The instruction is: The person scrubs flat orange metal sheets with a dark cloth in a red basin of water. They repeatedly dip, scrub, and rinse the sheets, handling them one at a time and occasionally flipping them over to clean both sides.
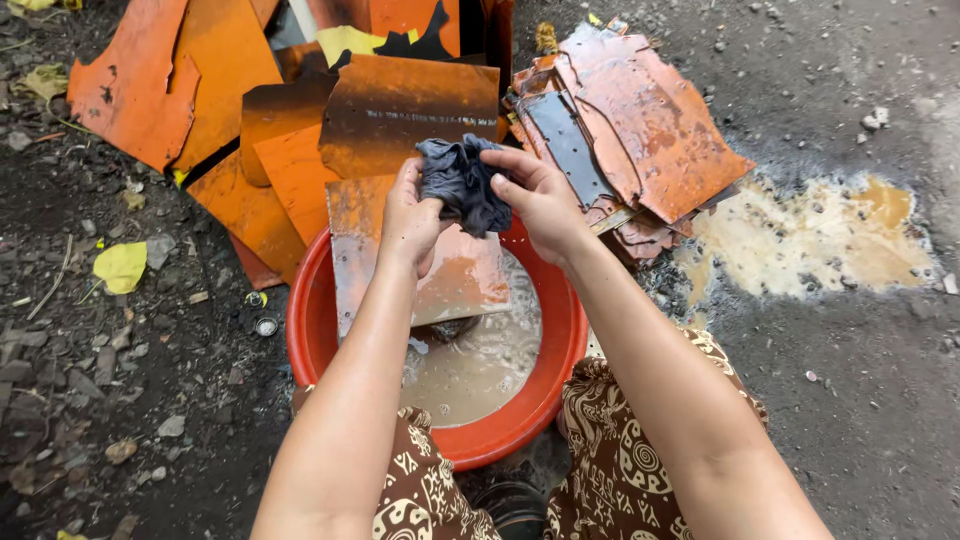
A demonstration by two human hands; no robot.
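Both of my hands grip a wet dark grey rag (462, 180), bunched between them above a red basin (545, 350). My left hand (408, 220) holds the rag's left side and my right hand (540, 200) pinches its right side. Under the rag, a rusty orange metal sheet (460, 275) leans tilted inside the basin, its lower edge in murky brown water (480, 365). My left hand rests close against the top of that sheet.
Flat rusty orange sheets (250, 130) lie spread on the ground behind the basin at the left. A stack of rusted sheets (640, 130) sits at the right. A muddy puddle (810, 240) spreads on the dark gravel. My knees in patterned brown cloth (610, 460) flank the basin.
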